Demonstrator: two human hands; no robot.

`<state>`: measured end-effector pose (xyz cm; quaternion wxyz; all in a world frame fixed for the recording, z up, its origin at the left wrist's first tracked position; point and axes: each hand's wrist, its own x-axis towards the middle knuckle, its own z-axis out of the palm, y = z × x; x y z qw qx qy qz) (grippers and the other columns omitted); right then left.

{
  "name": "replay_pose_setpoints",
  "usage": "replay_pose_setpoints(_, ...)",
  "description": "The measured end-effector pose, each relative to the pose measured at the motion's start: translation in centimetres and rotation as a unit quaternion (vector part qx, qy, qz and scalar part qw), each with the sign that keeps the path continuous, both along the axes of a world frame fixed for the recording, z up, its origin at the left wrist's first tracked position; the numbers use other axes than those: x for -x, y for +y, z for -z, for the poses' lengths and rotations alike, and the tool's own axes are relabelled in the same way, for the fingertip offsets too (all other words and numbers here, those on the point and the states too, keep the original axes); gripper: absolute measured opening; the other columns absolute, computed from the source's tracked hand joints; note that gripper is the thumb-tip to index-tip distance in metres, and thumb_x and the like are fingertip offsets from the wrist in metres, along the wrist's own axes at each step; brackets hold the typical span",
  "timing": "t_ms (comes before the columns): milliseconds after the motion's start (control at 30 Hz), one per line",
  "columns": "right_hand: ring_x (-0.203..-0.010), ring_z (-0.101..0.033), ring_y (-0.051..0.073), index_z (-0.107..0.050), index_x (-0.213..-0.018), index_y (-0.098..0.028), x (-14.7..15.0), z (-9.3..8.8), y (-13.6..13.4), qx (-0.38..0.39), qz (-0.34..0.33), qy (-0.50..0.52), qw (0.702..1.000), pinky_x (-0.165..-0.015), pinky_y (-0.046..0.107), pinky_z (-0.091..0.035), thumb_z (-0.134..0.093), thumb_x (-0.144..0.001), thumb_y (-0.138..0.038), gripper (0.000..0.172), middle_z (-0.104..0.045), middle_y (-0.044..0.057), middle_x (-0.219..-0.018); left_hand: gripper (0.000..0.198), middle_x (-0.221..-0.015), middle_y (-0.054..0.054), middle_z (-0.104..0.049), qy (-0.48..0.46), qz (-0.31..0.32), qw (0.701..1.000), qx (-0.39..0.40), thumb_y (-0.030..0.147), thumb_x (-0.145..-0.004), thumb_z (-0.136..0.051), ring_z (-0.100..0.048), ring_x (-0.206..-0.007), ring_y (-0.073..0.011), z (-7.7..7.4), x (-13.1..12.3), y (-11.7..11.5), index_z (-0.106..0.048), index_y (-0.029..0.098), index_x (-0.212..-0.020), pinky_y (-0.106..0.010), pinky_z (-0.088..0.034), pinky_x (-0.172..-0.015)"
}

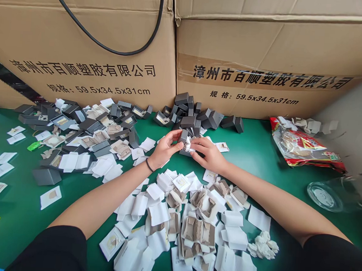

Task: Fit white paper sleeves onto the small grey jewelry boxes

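My left hand [167, 148] is closed around a small dark grey box [184, 136], held upright over the middle of the green table. Against the box, the fingers of my right hand [208, 152] pinch a crumpled bit of white paper [188, 144]. The fingers partly cover both the box and the paper. Just behind my hands is a heap of similar grey boxes [188, 121], some of them open. A spread of white folded card inserts [199, 230] lies between my forearms, several showing grey-brown undersides.
Left of my hands lies a mixed pile of grey boxes and white inserts [102, 147]. Large cardboard cartons [82, 43] stand along the back, with a black cable [112, 49] hanging before them. On the right are a red snack bag [306, 143], a clear plastic container [324, 196] and crumpled tissue [264, 245].
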<state>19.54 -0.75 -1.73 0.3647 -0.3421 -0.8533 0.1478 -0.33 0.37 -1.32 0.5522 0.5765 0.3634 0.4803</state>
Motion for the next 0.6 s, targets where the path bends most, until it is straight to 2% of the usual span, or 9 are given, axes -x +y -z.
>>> replay_pose_setpoints(133, -0.098, -0.055, 0.026, -0.064, -0.103, -0.024, -0.04, -0.02, -0.15, -0.035, 0.021, -0.022, 0.999, -0.086, 0.046, -0.045, -0.047, -0.089, -0.036, 0.025, -0.063, 0.01, -0.11, 0.055, -0.126, -0.012, -0.055, -0.009, -0.012, 1.0, 0.015, 0.037, -0.072, -0.07, -0.05, -0.117, -0.0234, -0.05, -0.04, 0.07, -0.052, 0.016, -0.12, -0.035, -0.041, -0.098)
replay_pose_setpoints(367, -0.093, -0.057, 0.025, -0.067, -0.1, -0.023, -0.13, -0.14, -0.13, -0.094, 0.033, -0.063, 0.993, -0.078, 0.044, -0.045, -0.048, -0.089, -0.031, 0.024, -0.07, 0.007, -0.1, 0.058, -0.129, -0.012, -0.053, -0.043, -0.021, 0.997, 0.057, 0.037, -0.07, -0.072, -0.049, -0.119, -0.0237, -0.22, -0.06, 0.02, -0.052, 0.016, -0.12, -0.035, -0.04, -0.099)
replay_pose_setpoints(467, -0.094, -0.058, 0.025, -0.068, -0.096, -0.024, -0.07, -0.16, -0.14, -0.077, 0.023, -0.061, 0.995, -0.079, 0.044, -0.044, -0.048, -0.089, -0.032, 0.022, -0.07, 0.007, -0.098, 0.058, -0.13, -0.012, -0.052, -0.028, -0.03, 0.998, 0.053, 0.037, -0.07, -0.072, -0.048, -0.12, -0.0241, -0.02, -0.01, 0.08, -0.052, 0.017, -0.12, -0.036, -0.04, -0.099)
replay_pose_setpoints(600, -0.091, -0.057, 0.023, -0.064, -0.094, -0.024, 0.12, -0.55, -0.4, -0.021, 0.028, 0.029, 0.999, -0.082, 0.042, -0.045, -0.05, -0.087, -0.034, 0.018, -0.068, 0.007, -0.093, 0.058, -0.127, -0.012, -0.053, -0.033, -0.017, 0.998, 0.051, 0.039, -0.071, -0.07, -0.051, -0.116, -0.0246, 0.03, 0.01, 0.1, -0.051, 0.016, -0.121, -0.038, -0.042, -0.097)
